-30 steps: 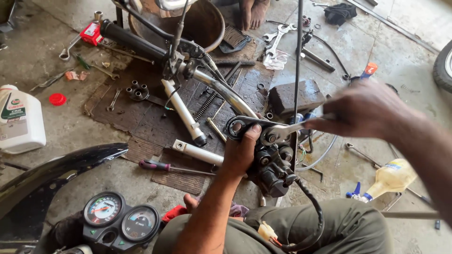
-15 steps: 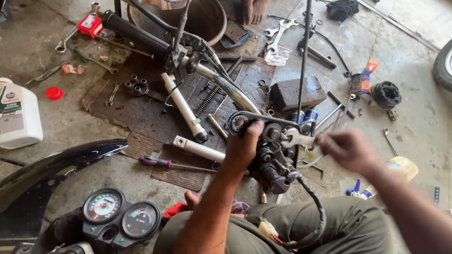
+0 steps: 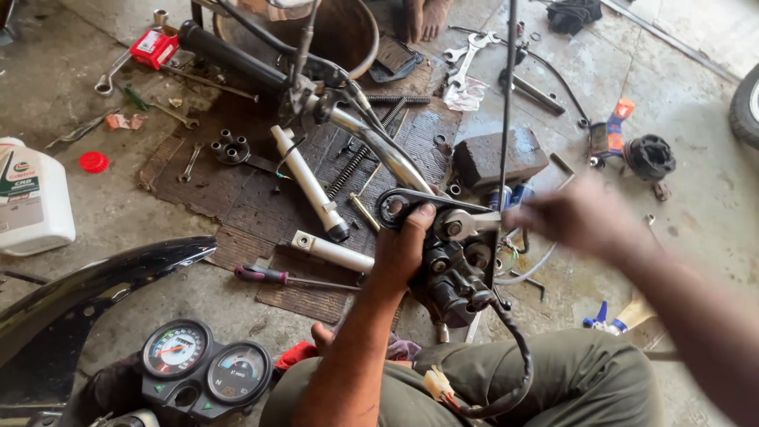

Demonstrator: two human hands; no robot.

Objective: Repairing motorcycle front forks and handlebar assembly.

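Observation:
My left hand [image 3: 403, 247] grips a black metal motorcycle assembly [image 3: 452, 281] with bolts and a ring-shaped end, held above my lap. A silver spanner [image 3: 468, 224] sits on a bolt at the top of it. My right hand [image 3: 581, 217] is blurred with motion, and its fingertips are at the spanner's free end. Whether it has closed on the handle is unclear. A black cable [image 3: 518, 356] with a white plug runs from the assembly down over my green trousers.
Silver fork tubes [image 3: 308, 183], springs and a red-handled screwdriver [image 3: 273, 275] lie on a dark mat. A grey brick [image 3: 500, 156], loose spanners [image 3: 466, 57], a white oil jug [image 3: 32, 198], a twin-dial gauge cluster [image 3: 207, 368], a black mudguard [image 3: 95, 281] and another person's feet [image 3: 423, 17] surround me.
My right hand held the spanner, swung away to the lower right, and has now come back to the spanner's end. My left hand kept its grip on the assembly.

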